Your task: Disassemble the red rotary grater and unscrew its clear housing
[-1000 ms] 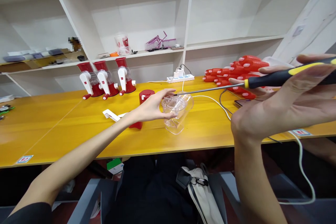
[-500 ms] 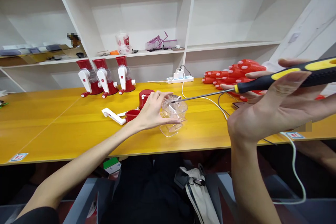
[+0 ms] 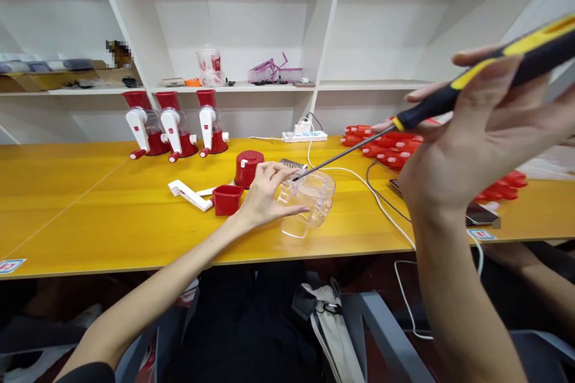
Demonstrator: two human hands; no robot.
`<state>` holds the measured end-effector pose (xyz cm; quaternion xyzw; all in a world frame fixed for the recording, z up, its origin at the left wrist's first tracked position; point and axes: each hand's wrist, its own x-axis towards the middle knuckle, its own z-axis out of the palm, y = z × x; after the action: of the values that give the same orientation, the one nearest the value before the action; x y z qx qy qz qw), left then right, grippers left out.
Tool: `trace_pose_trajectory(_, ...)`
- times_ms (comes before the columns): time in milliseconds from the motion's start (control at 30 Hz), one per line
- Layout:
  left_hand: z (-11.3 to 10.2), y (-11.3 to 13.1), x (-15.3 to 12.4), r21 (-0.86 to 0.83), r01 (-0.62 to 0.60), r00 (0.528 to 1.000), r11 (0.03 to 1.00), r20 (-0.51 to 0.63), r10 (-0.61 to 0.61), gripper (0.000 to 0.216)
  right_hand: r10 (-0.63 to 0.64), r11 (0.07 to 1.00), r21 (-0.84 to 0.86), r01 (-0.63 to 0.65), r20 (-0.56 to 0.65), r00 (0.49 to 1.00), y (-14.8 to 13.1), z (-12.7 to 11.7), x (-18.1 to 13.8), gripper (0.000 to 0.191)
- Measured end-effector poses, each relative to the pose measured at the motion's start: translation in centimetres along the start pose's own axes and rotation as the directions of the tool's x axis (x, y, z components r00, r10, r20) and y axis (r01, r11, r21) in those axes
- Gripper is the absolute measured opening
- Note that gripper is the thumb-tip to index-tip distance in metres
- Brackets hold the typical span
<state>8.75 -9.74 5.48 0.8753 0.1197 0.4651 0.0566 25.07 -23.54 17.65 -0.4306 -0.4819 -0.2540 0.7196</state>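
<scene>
My left hand (image 3: 265,194) curves its thumb and fingers around a clear plastic grater housing (image 3: 324,188), which leans on the table near its front edge. In my right hand (image 3: 471,131), raised at the right, is a long screwdriver (image 3: 431,103) with a black and yellow handle. Its thin shaft slopes down to the left, and the tip meets the housing's upper part close to my left fingertips. Whether a screw sits under the tip is too small to tell. Close behind the left hand are a red hopper (image 3: 228,200), a red base (image 3: 249,169) and a perforated metal drum (image 3: 291,163).
A white crank arm (image 3: 191,195) lies left of the hopper. Three assembled red-and-white rotary graters (image 3: 173,131) stand farther back. A power strip (image 3: 305,136) trails white cable across the table. Red wrapped pieces (image 3: 390,146) are piled right. Another person's arm (image 3: 521,263) shows at right.
The screwdriver handle has risen, so its shaft slants more steeply. The clear housing has tilted to the right in my left hand. The camera view has shifted slightly.
</scene>
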Motion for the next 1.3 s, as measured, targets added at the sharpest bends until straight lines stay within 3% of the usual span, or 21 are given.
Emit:
trace_pose_trajectory(133,1.2,0.1,-1.0,0.01,-0.038,0.994,0.999,-0.098,0.039,0.077,-0.049,0.998,-0.034,0.049,-0.003,0.999,-1.0,1.3,1.9,0.039)
trace_pose_trajectory(333,1.2,0.1,-1.4,0.043,-0.027,0.997,0.999,-0.072,0.03,0.075,-0.071,0.997,0.015,0.069,0.127,0.989,-2.1,2.2,2.9,0.035)
trace_pose_trajectory(500,1.3,0.0,-1.4,0.034,-0.055,0.995,0.998,-0.086,0.058,0.073,-0.025,0.997,-0.069,0.035,0.151,0.988,-2.8,2.4,2.7,0.029)
trace_pose_trajectory(600,1.3,0.0,-1.4,0.033,-0.064,0.994,0.997,-0.091,0.067,0.073,-0.07,0.991,-0.096,0.09,0.194,0.979,-2.5,2.7,3.4,0.027)
trace_pose_trajectory(733,1.2,0.0,-1.5,0.036,-0.084,0.991,0.996,-0.106,0.087,0.073,-0.148,0.979,-0.058,0.194,0.45,0.88,-2.5,3.4,5.2,0.035)
trace_pose_trajectory(800,1.2,0.0,-1.5,0.033,-0.085,0.991,0.996,-0.105,0.088,0.073,-0.125,0.976,-0.088,0.198,0.517,0.847,-2.9,3.9,5.5,0.032)
trace_pose_trajectory(867,1.2,-0.1,-1.4,0.026,-0.064,0.994,0.998,-0.089,0.066,0.074,-0.108,0.982,-0.08,0.17,0.499,0.86,-3.4,4.3,5.4,0.027)
trace_pose_trajectory(1000,1.2,-0.1,-1.3,0.009,-0.039,0.997,0.999,-0.066,0.039,0.076,-0.183,0.983,0.103,0.153,0.445,0.876,-3.8,4.7,4.9,0.024)
trace_pose_trajectory(1067,1.1,-0.1,-1.3,-0.055,-0.044,0.996,0.998,-0.085,0.039,0.08,-0.163,0.987,0.069,0.147,0.443,0.882,-3.5,4.6,5.0,0.024)
trace_pose_trajectory(1133,1.2,0.0,-1.6,-0.205,0.03,0.993,0.978,-0.109,-0.053,0.089,-0.118,0.992,0.011,0.125,0.423,0.899,-3.1,4.2,5.3,0.025)
trace_pose_trajectory(1200,1.4,0.0,-2.1,-0.411,0.185,0.97,0.893,-0.07,-0.233,0.1,-0.108,0.994,0.025,0.106,0.314,0.943,-2.2,3.6,5.3,0.029)
trace_pose_trajectory(1300,2.3,-0.2,-2.8,-0.645,0.4,0.899,0.651,0.137,-0.417,0.102,-0.081,0.991,0.11,0.077,0.037,0.996,-0.2,2.2,4.6,0.036)
